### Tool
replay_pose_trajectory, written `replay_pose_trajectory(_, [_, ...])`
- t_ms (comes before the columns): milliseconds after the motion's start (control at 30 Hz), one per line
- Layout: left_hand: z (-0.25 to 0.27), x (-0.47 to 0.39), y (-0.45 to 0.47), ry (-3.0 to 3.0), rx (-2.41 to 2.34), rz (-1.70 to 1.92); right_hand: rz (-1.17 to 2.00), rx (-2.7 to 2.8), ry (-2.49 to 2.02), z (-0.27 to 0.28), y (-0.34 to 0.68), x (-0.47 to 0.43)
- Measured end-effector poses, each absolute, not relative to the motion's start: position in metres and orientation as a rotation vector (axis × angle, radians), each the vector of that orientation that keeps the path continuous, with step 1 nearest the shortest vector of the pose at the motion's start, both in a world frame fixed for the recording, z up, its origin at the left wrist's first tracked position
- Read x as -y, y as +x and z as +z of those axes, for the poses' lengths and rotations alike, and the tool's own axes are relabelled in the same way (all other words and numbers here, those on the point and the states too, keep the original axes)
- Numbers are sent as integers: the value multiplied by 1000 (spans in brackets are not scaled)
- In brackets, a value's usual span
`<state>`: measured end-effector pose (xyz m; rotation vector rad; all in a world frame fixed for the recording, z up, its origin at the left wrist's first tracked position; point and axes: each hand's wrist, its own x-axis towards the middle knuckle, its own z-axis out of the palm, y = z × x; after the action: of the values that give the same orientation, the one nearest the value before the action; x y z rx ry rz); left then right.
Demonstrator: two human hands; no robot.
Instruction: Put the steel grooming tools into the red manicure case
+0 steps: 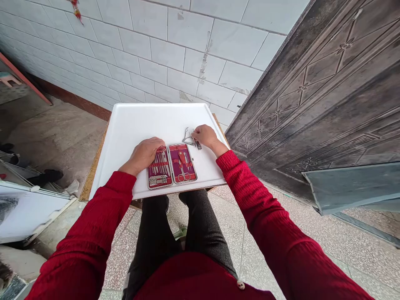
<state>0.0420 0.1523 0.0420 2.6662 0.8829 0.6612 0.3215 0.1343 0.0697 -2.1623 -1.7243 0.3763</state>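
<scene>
An open manicure case (173,166) with a red lining lies near the front edge of the white tabletop (140,121). My left hand (145,153) is closed at the case's upper left corner, its fingertips partly hidden. Several slim metal tools and nail clippers (158,180) fill the left half. Small scissors (183,175) and a few other tools sit in the right half. Just beyond the case, my right hand (205,135) has its fingers pinched at a nail clipper (198,144) on the tabletop. Silver cuticle nippers (187,136) lie beside those fingers, handles apart.
A white tiled wall (162,54) stands behind the table. To the right is a dark embossed metal door (300,96) with a grey panel (356,185) near its bottom. Clutter and a white panel (31,212) lie at the left, on the floor side.
</scene>
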Motion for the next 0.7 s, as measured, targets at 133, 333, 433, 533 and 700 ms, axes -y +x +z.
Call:
replay_pose_trajectory(133, [41,-152,41,2671,-900,680,305,1600,-2108,54,319,-132])
replay_pose_trajectory(333, [37,-154,41,2676,-892,681,256,1629,-1875,62,314,-107])
replay_pose_trajectory(433, [35,-155,42,2668,-906,678,475,1767,-1732,72,305,-81])
replay_pose_trajectory(533, [34,-156,43,2661,-918,680,639,1969,-1651,76,295,-50])
replay_pose_trajectory(700, [31,-158,43,2688,-927,683,632,2314,-1682,77,283,-17])
